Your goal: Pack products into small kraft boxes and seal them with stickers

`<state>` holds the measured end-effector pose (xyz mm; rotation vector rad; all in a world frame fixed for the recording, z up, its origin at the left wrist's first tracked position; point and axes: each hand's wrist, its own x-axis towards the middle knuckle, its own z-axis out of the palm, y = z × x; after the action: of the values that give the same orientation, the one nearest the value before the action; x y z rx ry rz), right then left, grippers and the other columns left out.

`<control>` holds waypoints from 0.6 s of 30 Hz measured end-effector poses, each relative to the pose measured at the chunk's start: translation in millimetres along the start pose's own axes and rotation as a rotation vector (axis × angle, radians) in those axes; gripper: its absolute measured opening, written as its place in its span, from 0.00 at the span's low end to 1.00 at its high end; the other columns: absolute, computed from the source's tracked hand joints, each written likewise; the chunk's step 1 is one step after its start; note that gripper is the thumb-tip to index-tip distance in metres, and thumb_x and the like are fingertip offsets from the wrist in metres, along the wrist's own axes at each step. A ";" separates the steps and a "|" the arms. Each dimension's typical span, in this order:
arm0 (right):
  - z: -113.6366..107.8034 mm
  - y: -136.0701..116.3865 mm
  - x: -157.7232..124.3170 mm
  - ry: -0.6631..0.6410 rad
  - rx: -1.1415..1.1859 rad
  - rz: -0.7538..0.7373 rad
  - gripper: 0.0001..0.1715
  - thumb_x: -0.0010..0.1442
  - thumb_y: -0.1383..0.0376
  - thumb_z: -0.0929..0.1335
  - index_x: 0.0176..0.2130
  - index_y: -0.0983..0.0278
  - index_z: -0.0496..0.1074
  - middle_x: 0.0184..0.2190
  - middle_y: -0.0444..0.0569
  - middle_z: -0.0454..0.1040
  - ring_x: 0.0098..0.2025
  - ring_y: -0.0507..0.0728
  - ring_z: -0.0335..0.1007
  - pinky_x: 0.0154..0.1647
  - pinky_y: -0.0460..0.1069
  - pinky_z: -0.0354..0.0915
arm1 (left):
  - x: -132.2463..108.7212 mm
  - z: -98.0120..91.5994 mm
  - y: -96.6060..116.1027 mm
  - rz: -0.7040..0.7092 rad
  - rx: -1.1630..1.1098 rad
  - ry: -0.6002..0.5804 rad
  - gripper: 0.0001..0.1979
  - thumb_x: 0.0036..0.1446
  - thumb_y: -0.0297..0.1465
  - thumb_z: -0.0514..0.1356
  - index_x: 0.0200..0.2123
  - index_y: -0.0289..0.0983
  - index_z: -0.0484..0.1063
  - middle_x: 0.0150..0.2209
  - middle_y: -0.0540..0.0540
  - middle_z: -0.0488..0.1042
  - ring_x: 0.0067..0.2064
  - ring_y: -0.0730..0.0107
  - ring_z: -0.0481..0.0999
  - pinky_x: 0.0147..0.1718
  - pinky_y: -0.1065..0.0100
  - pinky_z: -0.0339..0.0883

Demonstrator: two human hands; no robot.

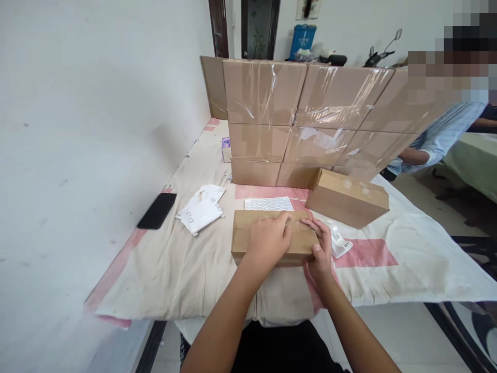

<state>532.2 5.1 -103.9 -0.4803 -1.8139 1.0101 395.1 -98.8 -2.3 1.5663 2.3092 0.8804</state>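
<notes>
A small brown cardboard box (241,233) lies on the cloth-covered table right in front of me. My left hand (269,235) rests on its top with the fingers curled in. Whatever those fingers pinch, if anything, is hidden. Clear tape shows on the box top between my hands. At the box's right end, my right hand (321,248) grips the side, thumb at the near edge and fingers over the top. Just behind the box lies a white sheet of printed labels (268,203). A roll of clear tape or film (339,242) sits beside my right hand.
Another closed cardboard box (349,199) stands behind to the right. A large stack of film-wrapped boxes (260,98) blocks the back. On the left are white printed packets (202,210) and a black phone (157,211) near the wall. A person's sleeve (446,134) shows at right.
</notes>
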 end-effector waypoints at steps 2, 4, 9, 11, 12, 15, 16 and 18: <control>-3.5 10.2 -3.2 -0.035 -0.029 -0.069 0.44 0.61 0.37 0.64 0.65 0.57 0.57 0.64 0.60 0.64 0.70 0.73 0.57 0.70 0.71 0.54 | -0.7 -13.3 -6.1 0.057 -0.100 -0.030 0.11 0.65 0.36 0.57 0.49 0.44 0.75 0.32 0.48 0.79 0.35 0.57 0.77 0.34 0.62 0.60; -8.1 25.3 -8.8 -0.063 -0.060 -0.072 0.55 0.55 0.34 0.68 0.69 0.58 0.54 0.69 0.61 0.57 0.73 0.76 0.51 0.71 0.73 0.51 | 0.0 -34.4 -24.8 0.082 -0.216 -0.008 0.10 0.64 0.39 0.59 0.46 0.46 0.76 0.29 0.52 0.77 0.33 0.63 0.75 0.34 0.64 0.60; -22.5 71.9 -28.7 -0.132 -0.051 0.113 0.52 0.53 0.31 0.67 0.65 0.59 0.64 0.59 0.63 0.71 0.65 0.78 0.64 0.59 0.72 0.67 | 15.3 -68.3 -118.4 -0.100 -0.313 0.248 0.10 0.63 0.40 0.59 0.42 0.43 0.76 0.27 0.54 0.72 0.31 0.69 0.71 0.33 0.68 0.60; -28.4 87.3 -36.4 -0.152 -0.057 0.110 0.44 0.53 0.32 0.66 0.55 0.57 0.73 0.49 0.61 0.78 0.57 0.77 0.72 0.50 0.70 0.73 | 25.1 -55.1 -153.9 -0.149 -0.347 0.302 0.13 0.64 0.41 0.56 0.41 0.41 0.75 0.27 0.53 0.70 0.31 0.69 0.70 0.32 0.69 0.61; -31.0 93.0 -39.6 -0.150 -0.066 0.102 0.40 0.53 0.32 0.67 0.50 0.57 0.76 0.45 0.60 0.79 0.53 0.76 0.74 0.46 0.69 0.75 | 29.2 -43.2 -167.3 -0.164 -0.357 0.311 0.14 0.66 0.41 0.53 0.40 0.40 0.74 0.27 0.52 0.70 0.31 0.69 0.70 0.33 0.69 0.61; -35.4 100.5 -45.2 -0.115 -0.094 0.075 0.34 0.51 0.32 0.68 0.40 0.55 0.77 0.35 0.57 0.80 0.42 0.73 0.77 0.38 0.66 0.75 | 36.3 -3.4 -189.2 -0.152 -0.365 0.225 0.14 0.66 0.38 0.52 0.38 0.39 0.74 0.28 0.51 0.73 0.31 0.69 0.71 0.33 0.69 0.61; -35.5 99.9 -46.0 -0.101 -0.105 0.078 0.34 0.50 0.31 0.68 0.39 0.55 0.77 0.34 0.56 0.80 0.40 0.72 0.77 0.37 0.66 0.75 | 37.0 6.8 -192.3 -0.132 -0.367 0.176 0.13 0.65 0.38 0.53 0.38 0.40 0.75 0.29 0.51 0.75 0.32 0.69 0.73 0.34 0.69 0.62; -34.4 94.9 -47.3 -0.072 -0.148 0.102 0.36 0.48 0.30 0.69 0.41 0.54 0.76 0.35 0.55 0.79 0.39 0.71 0.77 0.40 0.67 0.74 | 36.7 18.4 -196.5 -0.099 -0.366 0.109 0.11 0.64 0.36 0.54 0.38 0.41 0.76 0.31 0.51 0.78 0.33 0.68 0.74 0.35 0.69 0.62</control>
<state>573.8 41.8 -200.6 -0.6401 -1.9538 0.9764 237.5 -109.2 -126.2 1.2678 2.1173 1.3031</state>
